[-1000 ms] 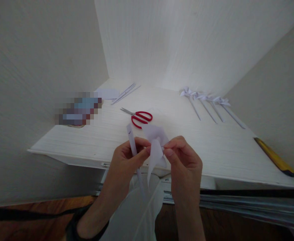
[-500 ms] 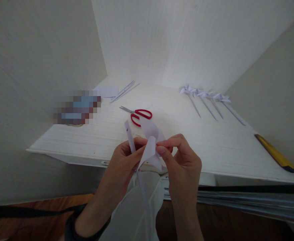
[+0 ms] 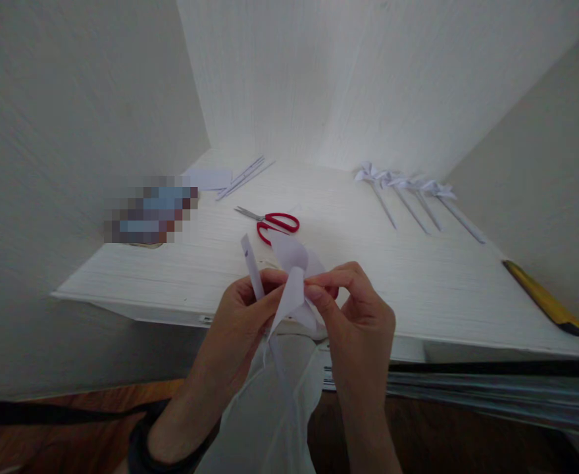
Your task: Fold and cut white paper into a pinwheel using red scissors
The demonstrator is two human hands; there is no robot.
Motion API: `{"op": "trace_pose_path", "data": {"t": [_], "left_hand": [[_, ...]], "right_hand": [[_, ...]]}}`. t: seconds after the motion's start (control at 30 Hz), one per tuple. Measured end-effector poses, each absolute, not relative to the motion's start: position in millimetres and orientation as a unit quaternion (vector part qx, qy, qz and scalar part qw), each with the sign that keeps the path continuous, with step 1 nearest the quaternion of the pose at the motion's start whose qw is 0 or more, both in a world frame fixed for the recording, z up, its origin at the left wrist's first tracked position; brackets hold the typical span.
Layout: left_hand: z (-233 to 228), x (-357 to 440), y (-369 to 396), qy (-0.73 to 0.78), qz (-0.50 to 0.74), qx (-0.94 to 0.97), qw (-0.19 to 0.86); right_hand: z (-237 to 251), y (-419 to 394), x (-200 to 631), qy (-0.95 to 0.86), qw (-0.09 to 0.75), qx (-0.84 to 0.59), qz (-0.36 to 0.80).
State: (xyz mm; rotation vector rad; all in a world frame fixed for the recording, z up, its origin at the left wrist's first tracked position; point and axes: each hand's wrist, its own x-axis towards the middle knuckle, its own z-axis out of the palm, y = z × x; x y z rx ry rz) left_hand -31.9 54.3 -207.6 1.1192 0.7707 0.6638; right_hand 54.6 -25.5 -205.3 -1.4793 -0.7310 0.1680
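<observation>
A white paper pinwheel with curled blades is between my two hands, above the table's front edge. My left hand is closed around a rolled white paper stick, whose upper end sticks out past the fingers, and also steadies the pinwheel's left side. With thumb and index finger, my right hand pinches near the pinwheel's middle on its right side. What lies between those fingertips is too small to make out. Red-handled scissors lie just beyond the pinwheel, blades pointing left.
Several finished paper pinwheels lie in a row at the back right. Thin paper sticks and a paper sheet rest at the back left, near a blurred flat object. A yellow box cutter lies at the right edge. White walls enclose the table.
The pinwheel and both hands have shifted very slightly left. The grip of each hand looks the same, and the things on the table have stayed put.
</observation>
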Motion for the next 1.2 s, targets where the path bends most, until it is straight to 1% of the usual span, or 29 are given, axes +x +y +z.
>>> {"op": "trace_pose_path", "data": {"t": [0.07, 0.13, 0.27, 0.33, 0.43, 0.6, 0.7, 0.8, 0.9, 1.07, 1.2], "left_hand": [[-213.2, -32.3, 57.6, 0.329, 0.285, 0.486, 0.757], [-215.2, -34.7, 59.5, 0.333, 0.286, 0.485, 0.756], [-209.4, -41.1, 58.9, 0.363, 0.306, 0.582, 0.660], [-205.1, -42.8, 57.3, 0.365, 0.318, 0.618, 0.620], [-200.7, -43.1, 55.1, 0.364, 0.340, 0.646, 0.578], [-199.0, -44.2, 55.2, 0.362, 0.339, 0.680, 0.540], [-201.0, -45.8, 57.0, 0.350, 0.329, 0.692, 0.539], [-203.9, -46.0, 58.0, 0.326, 0.312, 0.699, 0.554], [-205.4, -44.9, 57.3, 0.314, 0.311, 0.701, 0.559], [-206.1, -44.7, 56.9, 0.317, 0.307, 0.726, 0.527], [-207.1, -46.4, 58.4, 0.307, 0.291, 0.745, 0.515]], "right_hand": [[-203.8, -27.3, 55.8, -0.340, 0.650, -0.677, 0.066], [-202.8, -29.5, 57.0, -0.356, 0.627, -0.690, 0.062], [-205.5, -32.6, 58.9, -0.371, 0.607, -0.700, 0.059], [-210.3, -32.8, 59.9, -0.362, 0.620, -0.692, 0.076], [-221.2, -31.4, 61.6, -0.318, 0.669, -0.657, 0.140], [-235.2, -27.6, 61.8, -0.230, 0.727, -0.610, 0.217], [-235.0, -26.7, 60.1, -0.200, 0.755, -0.577, 0.238], [-230.6, -27.8, 59.7, -0.193, 0.765, -0.573, 0.224], [-224.5, -29.8, 60.8, -0.208, 0.756, -0.589, 0.194], [-216.0, -30.2, 61.8, -0.247, 0.741, -0.611, 0.128], [-214.1, -28.4, 62.0, -0.272, 0.729, -0.620, 0.102]]}}
